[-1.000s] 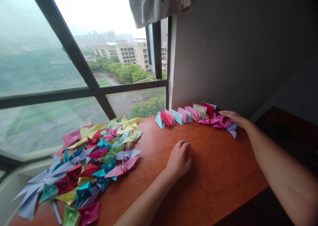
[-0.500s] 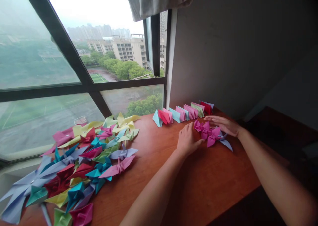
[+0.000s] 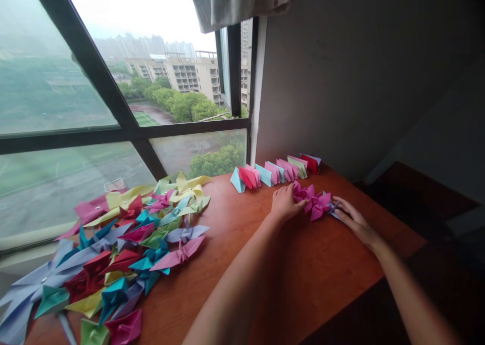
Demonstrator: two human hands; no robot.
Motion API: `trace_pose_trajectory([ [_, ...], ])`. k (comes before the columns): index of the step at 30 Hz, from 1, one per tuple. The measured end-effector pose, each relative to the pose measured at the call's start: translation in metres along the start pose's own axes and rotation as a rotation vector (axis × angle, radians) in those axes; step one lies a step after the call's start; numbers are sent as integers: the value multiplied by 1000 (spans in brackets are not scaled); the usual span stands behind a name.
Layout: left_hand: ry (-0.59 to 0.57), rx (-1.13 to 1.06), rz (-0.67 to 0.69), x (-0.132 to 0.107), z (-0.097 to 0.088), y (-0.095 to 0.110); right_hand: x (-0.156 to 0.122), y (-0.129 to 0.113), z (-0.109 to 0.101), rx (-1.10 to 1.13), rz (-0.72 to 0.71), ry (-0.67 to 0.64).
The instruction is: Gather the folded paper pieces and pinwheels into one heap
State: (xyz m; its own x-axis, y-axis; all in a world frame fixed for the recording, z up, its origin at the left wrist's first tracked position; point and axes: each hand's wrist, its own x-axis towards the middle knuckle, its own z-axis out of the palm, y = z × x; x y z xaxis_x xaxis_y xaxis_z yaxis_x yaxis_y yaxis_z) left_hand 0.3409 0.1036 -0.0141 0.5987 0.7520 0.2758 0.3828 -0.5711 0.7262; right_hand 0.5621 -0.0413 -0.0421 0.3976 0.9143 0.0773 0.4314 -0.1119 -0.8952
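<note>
Origami pieces in magenta [image 3: 320,205] lie in a close cluster right of the frame's centre, between your two hands, on the reddish-brown table [image 3: 322,269]. Your left hand [image 3: 285,202] is at the cluster's left end, its thumb reaching across the near side and its fingertips hidden behind the paper; you can't tell from this view whether it is pinching anything. Your right hand [image 3: 355,220] is at the other end, fingers loosely extended and a little parted, with the tips at a lavender folded piece [image 3: 335,211] tucked against the magenta ones; actual contact is hard to make out.

Just above the cluster, you have a slanting row of folded papers [image 3: 290,169] in blue, red, pink and green. At lower left, well apart from your hands, spreads a crowded group of colourful origami: a pink crane [image 3: 180,255] lies at its right side, a large lavender pinwheel [image 3: 44,279] at its left, and a yellow pinwheel [image 3: 187,186] near its top. The dark window frame [image 3: 129,133] fills the upper left, with a grey cloth [image 3: 238,4] hanging at top centre.
</note>
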Motion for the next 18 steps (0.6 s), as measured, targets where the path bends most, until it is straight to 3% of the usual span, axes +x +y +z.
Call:
trace_pose_trajectory([
  [4,-14,-57,13,1,9,6,6,-8,29,3,-71,36],
  [9,34,-172,-11,-23,5,9,1,-20,47,75,-122,89],
  [14,122,-326,-133,-56,-6,14,-26,-38,68,246,-63,103],
  [18,182,-463,-266,-88,-23,18,-55,-68,91,428,22,38],
])
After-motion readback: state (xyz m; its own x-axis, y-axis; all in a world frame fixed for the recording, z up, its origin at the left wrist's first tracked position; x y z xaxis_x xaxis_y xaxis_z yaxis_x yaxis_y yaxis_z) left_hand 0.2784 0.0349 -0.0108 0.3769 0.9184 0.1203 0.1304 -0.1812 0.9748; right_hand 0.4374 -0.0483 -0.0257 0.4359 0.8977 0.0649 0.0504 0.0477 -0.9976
